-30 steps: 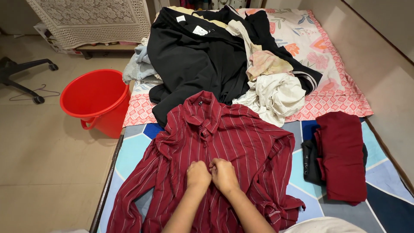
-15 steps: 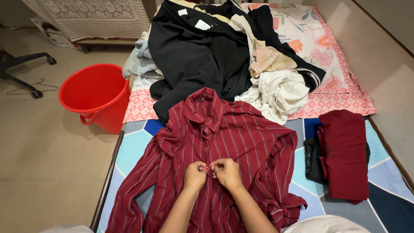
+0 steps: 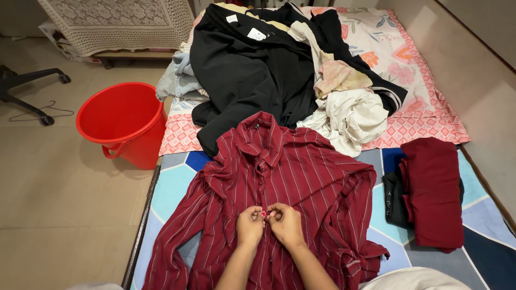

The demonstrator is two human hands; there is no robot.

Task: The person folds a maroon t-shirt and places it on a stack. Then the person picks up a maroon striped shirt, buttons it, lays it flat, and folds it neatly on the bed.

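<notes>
Striped maroon shirt lies spread flat under both hands, left hand and right hand pinching its front placket together. Right of them sits a folded maroon garment; beyond, a black clothes pile; far left, a red bucket.

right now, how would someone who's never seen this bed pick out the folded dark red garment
Start at the bed with the blue geometric sheet and look to its right side, next to the wall. The folded dark red garment lies there on top of a small black piece, apart from the pile of clothes. Unlike the striped red shirt under the hands, it is plain and neatly folded.
</notes>
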